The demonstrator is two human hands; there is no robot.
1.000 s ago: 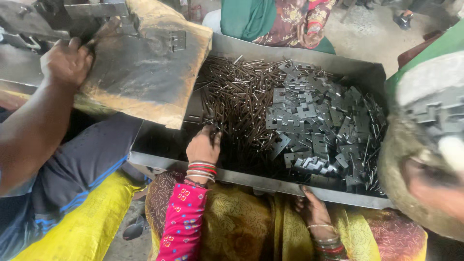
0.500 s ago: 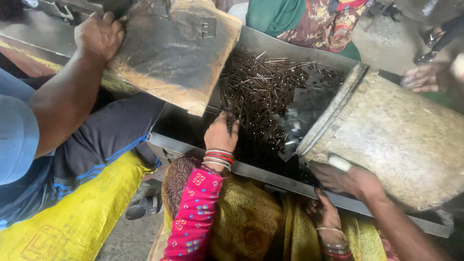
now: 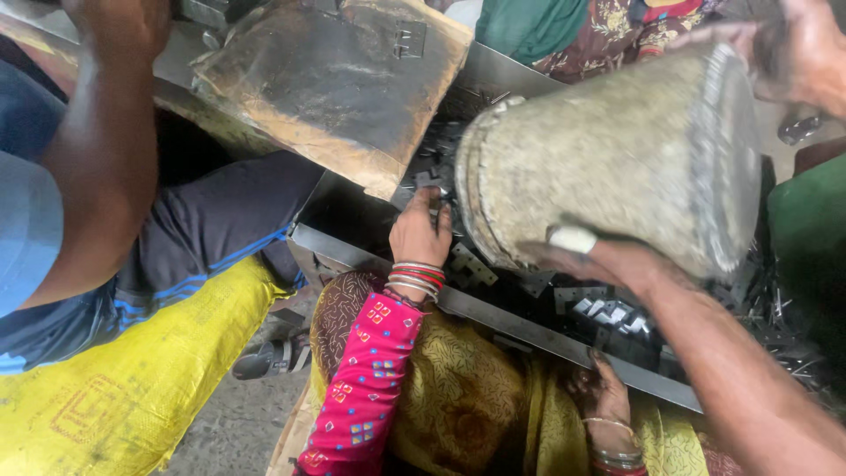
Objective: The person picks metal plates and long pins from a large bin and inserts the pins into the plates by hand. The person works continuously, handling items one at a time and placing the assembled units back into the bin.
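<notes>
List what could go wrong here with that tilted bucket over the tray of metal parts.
1. The bucket, tilted in the right hand, has its mouth beside a co-worker's hand in the tray; spilling parts could strike those fingers.
2. The metal parts look sharp-edged and may cut bare hands.
3. If the bucket slips, it could land on the second co-worker's hand at the tray's near rim.

Left hand (image 3: 119,26): at eleven o'clock, cut by the top edge; grip unreadable.
Bucket (image 3: 608,150): covers most of the metal tray (image 3: 370,251); inside unseen.
Small metal parts (image 3: 608,316): at four o'clock, shapes too small to tell.
Right hand (image 3: 608,264): fingers hidden under the bucket.
</notes>
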